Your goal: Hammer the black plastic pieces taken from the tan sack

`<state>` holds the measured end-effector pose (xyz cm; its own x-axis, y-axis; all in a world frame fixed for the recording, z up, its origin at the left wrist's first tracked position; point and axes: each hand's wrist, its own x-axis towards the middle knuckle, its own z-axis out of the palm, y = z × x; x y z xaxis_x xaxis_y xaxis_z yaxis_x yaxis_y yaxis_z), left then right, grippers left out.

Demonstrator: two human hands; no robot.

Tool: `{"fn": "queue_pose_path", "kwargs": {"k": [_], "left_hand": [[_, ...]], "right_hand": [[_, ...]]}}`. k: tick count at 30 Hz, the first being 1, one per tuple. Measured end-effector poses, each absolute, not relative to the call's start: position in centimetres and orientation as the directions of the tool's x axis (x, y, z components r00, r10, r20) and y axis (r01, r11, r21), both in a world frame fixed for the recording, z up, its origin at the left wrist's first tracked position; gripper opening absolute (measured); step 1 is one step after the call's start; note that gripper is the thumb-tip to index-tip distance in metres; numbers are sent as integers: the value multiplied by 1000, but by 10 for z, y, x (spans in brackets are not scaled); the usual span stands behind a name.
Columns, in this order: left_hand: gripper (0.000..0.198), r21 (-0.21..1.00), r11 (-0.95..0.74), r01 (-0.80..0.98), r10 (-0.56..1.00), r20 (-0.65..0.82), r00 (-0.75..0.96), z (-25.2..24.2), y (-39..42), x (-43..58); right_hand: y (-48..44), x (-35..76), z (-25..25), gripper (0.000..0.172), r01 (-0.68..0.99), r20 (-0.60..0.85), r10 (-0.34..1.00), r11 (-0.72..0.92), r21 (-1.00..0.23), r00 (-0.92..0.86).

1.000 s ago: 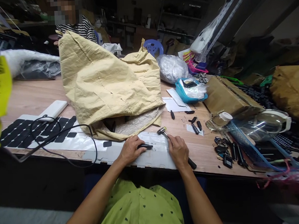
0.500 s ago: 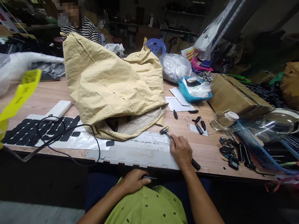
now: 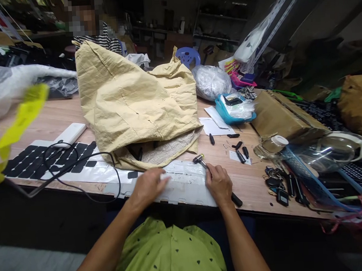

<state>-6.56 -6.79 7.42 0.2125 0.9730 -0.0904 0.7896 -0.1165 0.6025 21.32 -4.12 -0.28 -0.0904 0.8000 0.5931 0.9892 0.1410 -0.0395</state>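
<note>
My right hand (image 3: 219, 183) is closed round the black handle of a small hammer (image 3: 199, 159), whose head rests on a white plastic strip (image 3: 183, 186) at the table's front edge. My left hand (image 3: 149, 185) lies on the same strip further left, smeared by motion, so its fingers cannot be made out. Just beyond both hands slumps a big tan paper sack (image 3: 137, 103) with its mouth open towards me.
A keyboard sheet (image 3: 42, 161) with black keys, a black cable (image 3: 80, 173) and a white slab lie at left. Small black parts (image 3: 241, 152), a blue tray (image 3: 234, 110), a cardboard box (image 3: 277, 118), a clear jug (image 3: 318, 150) and black fobs (image 3: 277, 185) crowd the right. A person in stripes (image 3: 103, 38) sits opposite.
My left hand went down from the strip to my lap with a small black part, then came back up onto the strip. The right hand and hammer barely moved.
</note>
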Motion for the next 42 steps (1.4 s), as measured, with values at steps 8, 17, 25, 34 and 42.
{"fn": "queue_pose_path", "kwargs": {"k": [8, 17, 25, 34, 42], "left_hand": [[23, 227, 300, 926, 947, 46, -318, 58, -2, -104], [16, 466, -347, 814, 924, 317, 213, 52, -36, -72], [12, 647, -416, 640, 900, 193, 391, 17, -33, -45], [15, 714, -345, 609, 928, 162, 336, 13, -29, -43], [9, 723, -332, 605, 931, 148, 334, 15, -29, -39]], "right_hand": [[-40, 210, -3, 28, 983, 572, 818, 148, -106, -62], [-42, 207, 2, 27, 987, 544, 837, 127, -99, -53], [-39, 212, 0, 26, 983, 523, 850, 136, -122, -53], [-68, 195, 29, 35, 780, 478, 876, 345, -523, -67], [-94, 167, 40, 33, 614, 459, 848, 514, -598, -263]]}}
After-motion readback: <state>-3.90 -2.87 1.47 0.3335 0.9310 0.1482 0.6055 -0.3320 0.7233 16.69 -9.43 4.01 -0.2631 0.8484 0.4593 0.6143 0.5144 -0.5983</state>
